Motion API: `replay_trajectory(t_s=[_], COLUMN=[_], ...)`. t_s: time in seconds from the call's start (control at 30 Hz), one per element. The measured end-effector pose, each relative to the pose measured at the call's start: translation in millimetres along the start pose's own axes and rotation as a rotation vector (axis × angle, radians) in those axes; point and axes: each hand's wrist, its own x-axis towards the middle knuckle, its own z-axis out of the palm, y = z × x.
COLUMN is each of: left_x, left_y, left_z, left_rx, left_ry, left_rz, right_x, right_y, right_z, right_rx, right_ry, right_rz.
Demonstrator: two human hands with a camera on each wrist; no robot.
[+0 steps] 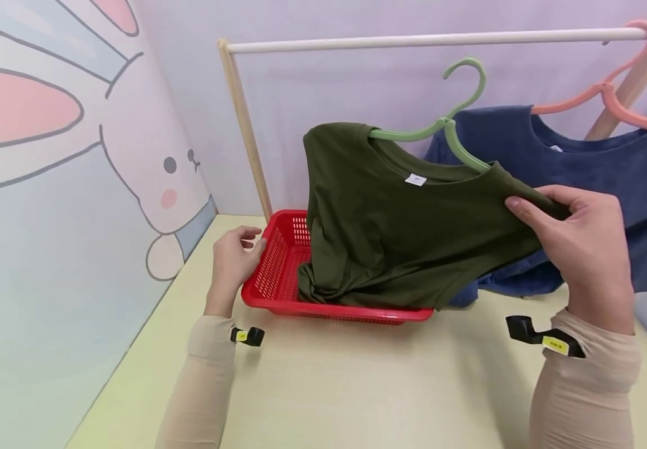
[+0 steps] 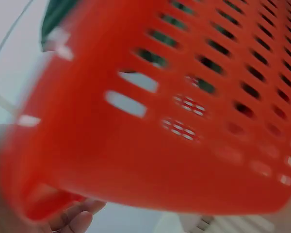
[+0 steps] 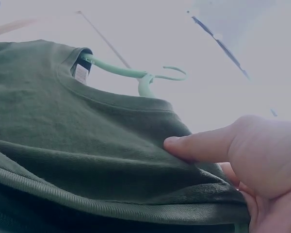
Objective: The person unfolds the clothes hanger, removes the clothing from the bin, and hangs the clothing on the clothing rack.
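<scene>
A dark green T-shirt [image 1: 391, 218] hangs on a light green hanger [image 1: 464, 134], which sits inside its neck. My right hand [image 1: 587, 243] pinches the shirt near its right shoulder, thumb [image 3: 199, 145] on the front of the cloth. The lower part of the shirt bunches down into a red plastic basket [image 1: 284, 308]. At the basket's left rim is my left hand [image 1: 234, 259], its fingers loosely bent. In the left wrist view the basket wall [image 2: 136, 160] fills most of the picture, blurred, and a few fingertips [image 2: 80, 221] show below the rim.
Behind stands a rack with a white rail [image 1: 357, 43] and wooden posts [image 1: 245, 131]. A navy blue T-shirt [image 1: 598, 168] hangs from it at the right on a pink hanger [image 1: 629, 109]. The pale table [image 1: 357, 386] meets a wall [image 1: 93, 249] with a painted rabbit at left.
</scene>
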Motion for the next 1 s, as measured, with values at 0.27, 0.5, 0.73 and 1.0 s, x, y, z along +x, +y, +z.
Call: replay_trajectory(t_s=[0.27,0.5,0.73,1.0], left_x=[1.8,-6.7,-11.4,-10.4], left_y=[2.9,-0.8,-5.4,-4.4], left_z=[17.7,15.4,12.3,16.8], left_rx=[-0.005,0.022,-0.042,-0.095], left_ry=[0.004,0.024,-0.004,-0.007], left_rz=[-0.057,-0.088,-0.134,-0.167], right_x=[-6.7,-11.2,-6.4,23.7], right_y=[-3.0,-3.0,-12.7,-27.5], right_z=[-9.3,0.1,-11.7,-54.7], right_rx=[-0.010,-0.032,-0.021,-0.118], right_ry=[0.015,-0.026,0.010,0.162], right_rz=[0.006,0.033,0.070,0.105])
